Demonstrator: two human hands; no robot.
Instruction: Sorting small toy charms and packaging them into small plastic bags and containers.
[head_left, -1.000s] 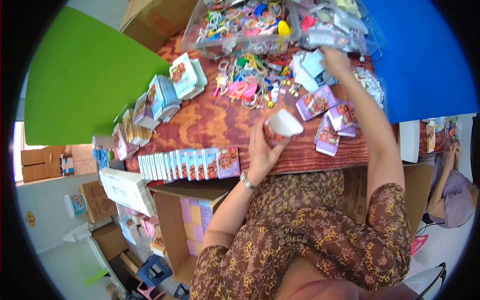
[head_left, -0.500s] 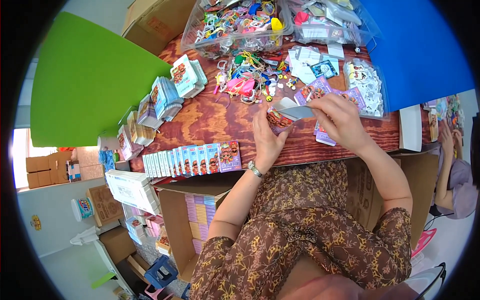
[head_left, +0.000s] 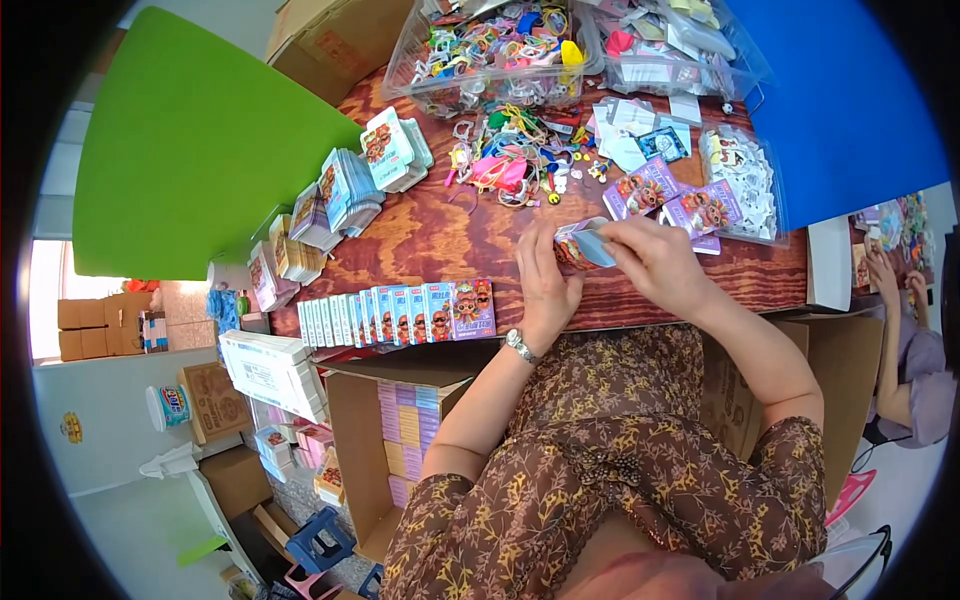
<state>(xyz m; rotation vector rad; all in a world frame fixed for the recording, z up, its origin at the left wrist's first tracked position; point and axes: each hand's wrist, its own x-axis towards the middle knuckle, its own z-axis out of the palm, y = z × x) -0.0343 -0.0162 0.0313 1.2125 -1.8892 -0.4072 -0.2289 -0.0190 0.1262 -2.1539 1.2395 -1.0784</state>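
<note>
A small printed card box [head_left: 572, 250] with pale inner flaps is held above the table's front part. My left hand [head_left: 546, 278] is wrapped round its left side. On the right, my right hand [head_left: 655, 265] pinches at the box's opening, by a pale grey-blue piece [head_left: 596, 246]; whether that piece is a flap or a card, I cannot tell. Flat purple printed packs [head_left: 703, 208] lie just beyond my right hand. To the left of my left hand, a row of light-blue card boxes [head_left: 412, 314] ends in a purple one [head_left: 474, 308].
Stacks of printed cards [head_left: 350, 190] line the table's left edge by a green panel [head_left: 200, 150]. Small coloured trinkets [head_left: 505, 165] lie in a heap before clear bins [head_left: 490, 75]. A tray of white pieces [head_left: 740, 180] stands near a blue panel [head_left: 840, 110]. Another person's hands [head_left: 885, 275] show far right.
My right hand has come down and closer to the box, with the pale piece now lower at its opening. The view has shifted slightly.
</note>
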